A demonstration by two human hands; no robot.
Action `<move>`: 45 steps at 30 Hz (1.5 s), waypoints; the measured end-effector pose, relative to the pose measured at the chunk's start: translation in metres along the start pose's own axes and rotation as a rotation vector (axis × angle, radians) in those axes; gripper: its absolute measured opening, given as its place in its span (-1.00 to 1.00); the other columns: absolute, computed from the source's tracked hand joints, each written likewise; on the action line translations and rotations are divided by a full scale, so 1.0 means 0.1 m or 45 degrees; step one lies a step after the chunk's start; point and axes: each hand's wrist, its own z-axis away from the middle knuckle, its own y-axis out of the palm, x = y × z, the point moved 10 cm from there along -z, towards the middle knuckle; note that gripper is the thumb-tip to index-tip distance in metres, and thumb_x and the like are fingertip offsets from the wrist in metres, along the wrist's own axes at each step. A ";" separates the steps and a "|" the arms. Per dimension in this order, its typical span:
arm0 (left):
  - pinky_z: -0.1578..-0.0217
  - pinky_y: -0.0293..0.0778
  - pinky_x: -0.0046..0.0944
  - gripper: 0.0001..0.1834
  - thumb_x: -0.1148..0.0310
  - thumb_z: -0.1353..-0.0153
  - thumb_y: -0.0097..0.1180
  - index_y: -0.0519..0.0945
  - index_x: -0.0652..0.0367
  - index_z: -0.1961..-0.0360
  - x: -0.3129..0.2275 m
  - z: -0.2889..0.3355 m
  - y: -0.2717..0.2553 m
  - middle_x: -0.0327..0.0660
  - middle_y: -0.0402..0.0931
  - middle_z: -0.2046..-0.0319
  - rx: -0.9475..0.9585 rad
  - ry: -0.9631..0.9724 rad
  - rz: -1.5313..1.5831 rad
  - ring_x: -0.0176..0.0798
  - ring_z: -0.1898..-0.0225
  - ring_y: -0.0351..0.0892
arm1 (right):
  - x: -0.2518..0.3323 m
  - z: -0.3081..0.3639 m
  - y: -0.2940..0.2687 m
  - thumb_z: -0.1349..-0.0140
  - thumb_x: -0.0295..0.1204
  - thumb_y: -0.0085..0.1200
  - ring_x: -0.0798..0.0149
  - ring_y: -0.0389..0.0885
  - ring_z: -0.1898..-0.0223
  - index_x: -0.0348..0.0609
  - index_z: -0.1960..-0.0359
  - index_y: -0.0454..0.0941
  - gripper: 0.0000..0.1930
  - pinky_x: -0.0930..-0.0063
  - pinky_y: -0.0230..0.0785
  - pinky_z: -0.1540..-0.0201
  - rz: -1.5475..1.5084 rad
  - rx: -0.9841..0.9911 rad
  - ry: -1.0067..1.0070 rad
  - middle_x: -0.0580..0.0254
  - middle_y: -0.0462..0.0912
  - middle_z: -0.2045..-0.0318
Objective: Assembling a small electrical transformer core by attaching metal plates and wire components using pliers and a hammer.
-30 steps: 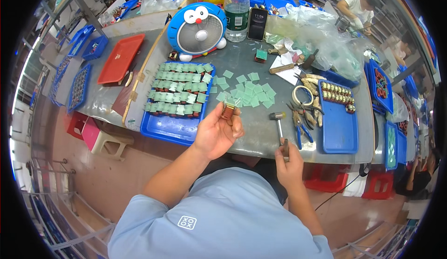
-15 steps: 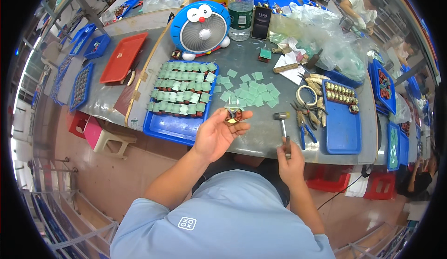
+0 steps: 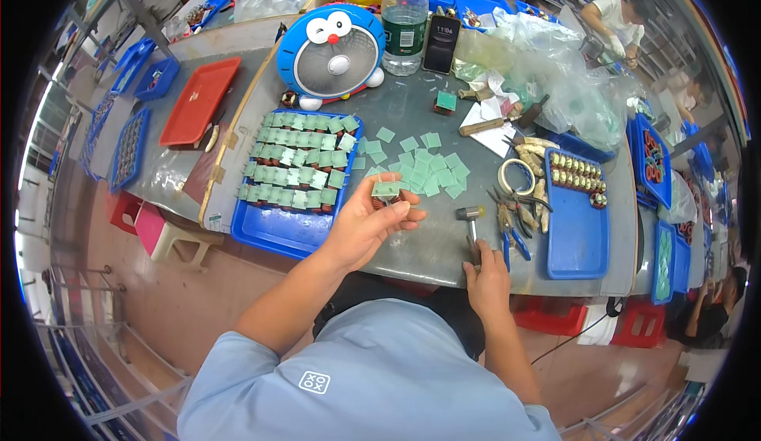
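Observation:
My left hand [image 3: 366,225] grips a toroid coil [image 3: 380,202] wound with copper wire between thumb and fingers. A small green square plate [image 3: 386,189] sits on top of it, with thin wire ends sticking up past it. My right hand [image 3: 488,281] is closed around the handle of a small hammer [image 3: 470,213], its head low over the table's front part. Beyond my left hand lies a loose pile of green square plates [image 3: 424,168]. To the left, a blue tray [image 3: 273,227] holds rows of coils capped with green plates.
Right of the hammer lie pliers [image 3: 511,231], a tape roll [image 3: 517,177] and a blue tray [image 3: 577,243] with rows of coils. A cartoon fan [image 3: 337,64], water bottle [image 3: 404,33], phone [image 3: 441,45] and plastic bags [image 3: 555,68] stand behind. Other people sit beyond.
My left hand has turned the coil, so the green plate's face now shows, and the thumb has moved across it. The hammer remains in my right hand. The whole view has shifted slightly.

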 end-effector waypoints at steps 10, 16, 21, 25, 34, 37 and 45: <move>-0.19 0.50 -0.02 -0.47 0.14 -0.58 -0.33 0.23 0.24 -0.40 -0.10 -0.08 0.06 0.03 0.45 -0.21 0.100 -0.036 0.224 0.09 -0.26 0.49 | -0.42 0.02 0.14 -0.28 -0.52 0.14 0.42 0.56 0.39 -0.26 -0.29 0.37 -0.48 0.53 0.42 0.30 -1.421 0.165 0.584 0.22 0.62 0.30; 0.22 0.53 -0.21 -0.49 -0.01 -0.57 -0.35 0.41 0.13 -0.22 -0.15 -0.18 0.11 -0.07 0.54 0.02 0.189 0.000 0.394 -0.14 0.19 0.62 | 0.17 0.05 -0.19 -0.30 -0.52 0.14 0.44 0.57 0.25 -0.37 -0.35 0.28 -0.41 0.56 0.41 0.15 -1.295 0.093 0.250 0.21 0.63 0.22; 0.51 0.20 -0.38 -0.41 -0.17 -0.53 -0.39 0.52 0.06 -0.06 -0.27 -0.27 0.40 -0.22 0.52 0.35 0.255 0.002 0.509 -0.38 0.60 0.32 | 1.09 0.09 -0.69 -0.23 -0.62 0.17 0.33 0.59 0.37 -0.47 -0.34 0.27 -0.38 0.51 0.46 0.27 -0.884 -0.306 -0.637 0.10 0.65 0.29; 0.54 0.10 -0.37 -0.40 -0.18 -0.53 -0.39 0.54 0.05 0.01 -0.39 -0.29 0.44 -0.32 0.39 0.54 0.171 0.064 0.459 -0.43 0.69 0.10 | 1.51 0.02 -0.73 -0.16 -0.63 0.21 0.24 0.55 0.49 -0.43 -0.31 0.33 -0.37 0.45 0.42 0.40 -0.617 -0.265 -0.826 0.07 0.61 0.40; 0.56 0.09 -0.38 -0.50 -0.15 -0.55 -0.38 0.47 -0.02 0.16 -0.58 -0.21 0.63 -0.30 0.34 0.57 0.231 0.187 0.367 -0.43 0.68 0.07 | 1.63 0.10 -1.11 -0.10 -0.64 0.23 0.06 0.47 0.51 -0.50 -0.19 0.40 -0.44 0.23 0.32 0.43 -0.763 -0.467 -1.023 0.02 0.53 0.46; 0.56 0.09 -0.38 -0.52 -0.13 -0.55 -0.38 0.48 -0.04 0.15 -0.61 -0.22 0.69 -0.29 0.33 0.57 0.217 0.182 0.360 -0.44 0.67 0.07 | 1.70 0.17 -1.08 -0.11 -0.63 0.20 0.07 0.45 0.53 -0.48 -0.03 0.49 -0.59 0.25 0.32 0.43 -0.593 -0.542 -1.111 0.02 0.52 0.46; 0.54 0.11 -0.40 -0.57 -0.10 -0.56 -0.33 0.50 -0.08 0.10 -0.54 -0.12 0.75 -0.28 0.36 0.54 0.241 0.220 0.314 -0.44 0.64 0.10 | 1.72 0.01 -0.82 -0.16 -0.64 0.18 0.13 0.43 0.53 -0.47 -0.23 0.39 -0.45 0.32 0.30 0.46 -0.521 -0.348 -0.984 0.00 0.52 0.42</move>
